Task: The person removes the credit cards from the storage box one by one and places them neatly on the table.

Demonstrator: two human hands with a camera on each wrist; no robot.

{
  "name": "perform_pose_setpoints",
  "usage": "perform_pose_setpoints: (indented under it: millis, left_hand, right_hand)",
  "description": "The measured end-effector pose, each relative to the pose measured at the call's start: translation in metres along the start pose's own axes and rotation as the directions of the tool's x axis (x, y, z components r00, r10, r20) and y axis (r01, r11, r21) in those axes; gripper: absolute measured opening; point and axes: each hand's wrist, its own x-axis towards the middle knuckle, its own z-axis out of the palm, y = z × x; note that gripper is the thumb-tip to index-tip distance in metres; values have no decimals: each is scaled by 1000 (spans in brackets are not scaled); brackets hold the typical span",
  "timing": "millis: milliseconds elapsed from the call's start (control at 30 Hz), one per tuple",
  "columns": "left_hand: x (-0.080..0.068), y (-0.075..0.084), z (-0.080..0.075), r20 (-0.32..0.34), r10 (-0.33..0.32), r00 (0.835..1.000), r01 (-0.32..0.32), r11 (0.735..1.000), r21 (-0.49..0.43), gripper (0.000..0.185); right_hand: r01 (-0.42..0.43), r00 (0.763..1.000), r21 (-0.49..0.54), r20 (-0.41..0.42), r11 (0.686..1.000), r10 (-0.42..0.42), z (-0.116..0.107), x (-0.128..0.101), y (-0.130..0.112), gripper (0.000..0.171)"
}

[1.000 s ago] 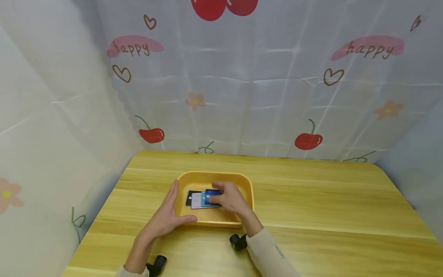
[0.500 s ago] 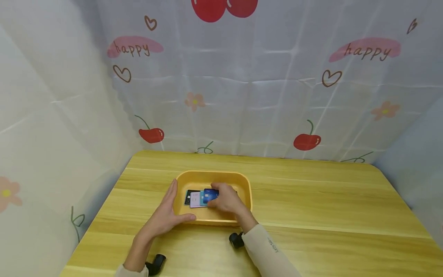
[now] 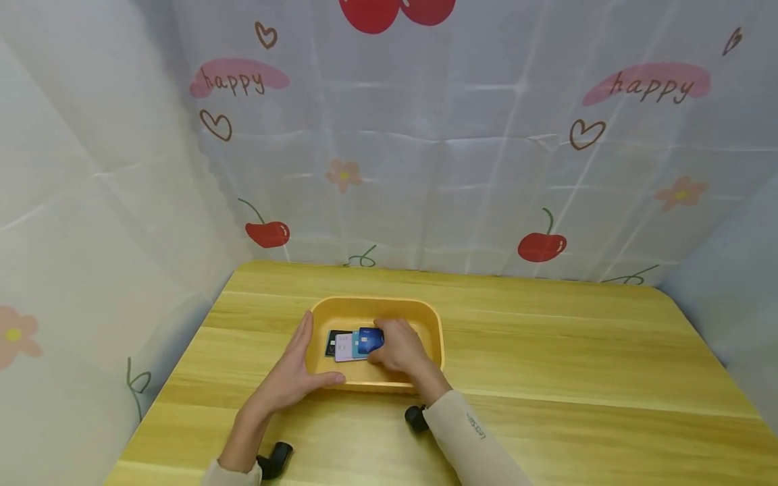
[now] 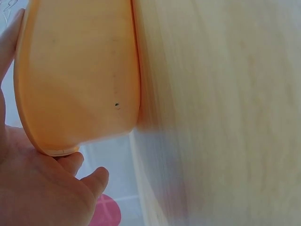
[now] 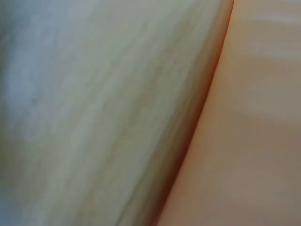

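Note:
In the head view a yellow plastic tray [image 3: 377, 300] holds a fanned stack of cards. At its left lies a black card [image 3: 331, 343], overlapped by a lilac card [image 3: 343, 347]. A light blue card [image 3: 356, 345] shows beside a dark blue bank card [image 3: 369, 339] with a chip, which lies on top. My right hand [image 3: 398, 347] pinches the dark blue card between thumb and fingers at its long edges, covering the right part of the stack. My left hand [image 3: 292, 374] rests against the tray's left end with straight fingers, its thumb along the front rim.
The tray stands on a wood-grain table [image 3: 547, 351]. Behind the table hangs a white curtain [image 3: 437, 169] printed with cherries. A black wrist device [image 3: 276, 460] sits on the left wrist, another black device [image 3: 417, 418] at the right sleeve.
My right hand's thumb has drawn back from the card's face to its lower edge, and the fingers have closed in around its right part. The left hand stays at the tray.

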Motion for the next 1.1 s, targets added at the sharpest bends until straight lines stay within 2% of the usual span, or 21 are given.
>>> perform_pose_setpoints:
  millis: [200,467,767,1100]
  left_hand:
    - [1,0,-1,0,-6,1000,6,1000,2,125]
    - [1,0,-1,-2,-1,1000,1,1000,-2,125]
    - [2,1,1,6,-8,1000,8,1000,-10,124]
    - [1,-1,-1,-5,-7,1000,7,1000,23,125]
  right_hand:
    - [12,1000,-78,18,997,-11,1,1,0,58]
    - [18,1000,-75,1,997,-17,1,2,2,53]
    - [6,1000,21,3,1000,-6,1,0,0,56]
    - [67,997,89,-31,994,-65,-1,0,-2,53]
